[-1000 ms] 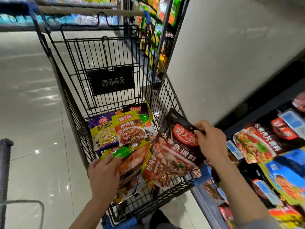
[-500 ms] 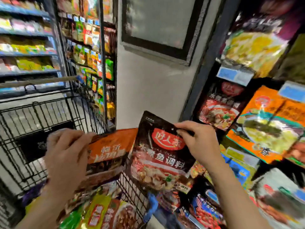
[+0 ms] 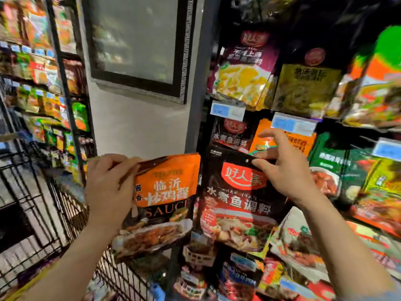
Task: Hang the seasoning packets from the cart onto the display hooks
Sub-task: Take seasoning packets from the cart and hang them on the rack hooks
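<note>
Both hands are raised, each with a packet. Her left hand (image 3: 108,187) grips the orange sauce packet (image 3: 165,198) by its top left corner above the black wire cart (image 3: 32,203). Right hand (image 3: 284,170) pinches the top edge of the black fish-seasoning packet (image 3: 236,205), held up against the hanging packets on the display (image 3: 243,81), just below a matching black packet (image 3: 230,133).
</note>
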Action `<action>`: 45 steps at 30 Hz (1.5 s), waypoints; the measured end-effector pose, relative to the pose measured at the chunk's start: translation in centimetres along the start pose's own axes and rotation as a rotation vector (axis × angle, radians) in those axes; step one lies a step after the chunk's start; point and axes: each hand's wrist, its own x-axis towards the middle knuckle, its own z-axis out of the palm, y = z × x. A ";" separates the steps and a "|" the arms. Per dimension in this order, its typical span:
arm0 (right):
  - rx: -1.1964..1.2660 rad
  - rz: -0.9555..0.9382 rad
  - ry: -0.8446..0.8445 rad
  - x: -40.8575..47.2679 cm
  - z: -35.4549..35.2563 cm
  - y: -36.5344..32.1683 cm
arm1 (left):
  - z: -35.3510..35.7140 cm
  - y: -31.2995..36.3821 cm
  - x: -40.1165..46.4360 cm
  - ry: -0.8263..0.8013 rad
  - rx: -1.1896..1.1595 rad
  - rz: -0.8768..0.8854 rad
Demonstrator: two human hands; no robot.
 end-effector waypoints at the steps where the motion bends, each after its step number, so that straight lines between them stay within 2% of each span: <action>1: 0.017 0.016 -0.007 0.1 -0.2 0.1 | 0.3 0.3 0.0 -0.008 -0.004 -0.001; 13: 0.152 0.134 0.051 2.1 2.0 1.7 | 2.3 -0.4 0.9 -0.135 0.006 0.091; 23: 0.177 0.031 0.022 11.3 7.4 6.7 | 5.7 0.1 3.7 -0.217 0.051 0.141; 27: 0.333 0.023 0.032 14.2 8.3 8.5 | 7.8 0.5 4.5 -0.201 0.103 0.139; 32: 0.450 -0.048 0.058 16.1 9.5 10.2 | 10.4 1.3 3.9 -0.157 0.108 0.047; 38: 0.555 -0.229 0.054 17.2 10.0 11.5 | 12.3 1.9 4.2 -0.158 0.071 0.102; 45: 0.674 -0.394 -0.045 18.7 10.0 12.8 | 12.0 1.8 3.6 -0.123 0.097 0.081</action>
